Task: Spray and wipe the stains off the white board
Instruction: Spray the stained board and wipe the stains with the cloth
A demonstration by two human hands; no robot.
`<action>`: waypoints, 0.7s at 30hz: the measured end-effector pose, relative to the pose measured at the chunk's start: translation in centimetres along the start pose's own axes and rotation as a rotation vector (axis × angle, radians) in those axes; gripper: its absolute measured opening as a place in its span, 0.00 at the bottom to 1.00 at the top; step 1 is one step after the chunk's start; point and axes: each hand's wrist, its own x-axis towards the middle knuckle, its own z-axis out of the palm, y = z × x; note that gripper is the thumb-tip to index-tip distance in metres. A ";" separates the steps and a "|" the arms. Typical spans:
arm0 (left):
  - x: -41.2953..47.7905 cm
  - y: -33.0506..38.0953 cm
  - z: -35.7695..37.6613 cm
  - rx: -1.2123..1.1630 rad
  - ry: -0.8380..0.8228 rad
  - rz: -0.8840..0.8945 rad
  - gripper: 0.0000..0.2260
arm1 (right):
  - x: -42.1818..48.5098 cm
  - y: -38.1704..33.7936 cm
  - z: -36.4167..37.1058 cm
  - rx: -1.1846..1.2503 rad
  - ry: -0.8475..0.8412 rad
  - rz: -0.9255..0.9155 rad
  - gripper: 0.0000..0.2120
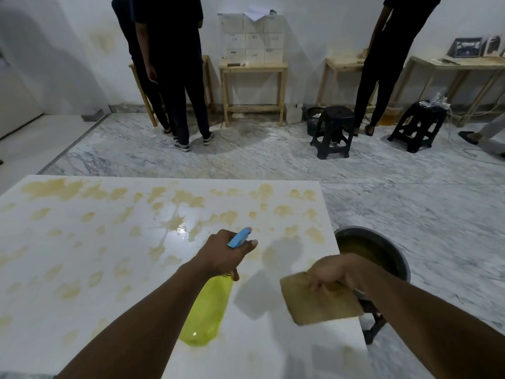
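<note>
The board [136,269] is lying flat in front of the person, stains [175,198] spreading across it, thickest along its far edge. The left hand [226,255] is holding a bottle [207,310] above the board's near right part. The right hand [336,272] is holding a cloth [319,302] over the right edge. A bowl [382,247] is sitting just beyond that edge, on a stool [374,321].

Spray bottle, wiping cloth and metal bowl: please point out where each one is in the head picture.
spray bottle [209,310]: head view, on its yellow body below the left hand.
wiping cloth [319,303]: head view, on the middle of the brown cloth.
metal bowl [397,251]: head view, on its grey rim at the right.
</note>
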 end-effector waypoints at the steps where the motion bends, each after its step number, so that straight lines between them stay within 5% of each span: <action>1: 0.7 -0.7 -0.6 -0.028 0.031 -0.012 0.27 | 1.3 -0.9 -1.1 -0.176 -0.012 0.008 0.19; 5: 3.1 -1.8 -2.3 -0.078 0.100 -0.024 0.15 | 6.7 -7.4 -8.4 -0.310 0.120 -0.089 0.19; 7: 5.3 -1.8 -2.7 -0.112 0.121 -0.061 0.15 | 10.4 -11.6 -12.8 -0.110 0.236 -0.263 0.17; 9: 7.7 -1.7 -2.8 -0.123 0.144 -0.073 0.16 | 14.4 -14.6 -16.1 -0.085 0.508 -0.403 0.04; 11: 10.4 -2.1 -2.5 -0.150 0.163 -0.039 0.09 | 19.1 -16.1 -17.8 -0.187 0.738 -0.532 0.15; 16: 13.4 -3.7 0.0 -0.175 0.182 -0.060 0.12 | 27.7 -13.1 -12.9 -0.358 0.572 -0.578 0.25; 21: 12.8 -4.5 1.5 -0.222 0.138 -0.035 0.03 | 29.8 -8.8 -6.9 -0.455 0.704 -0.625 0.37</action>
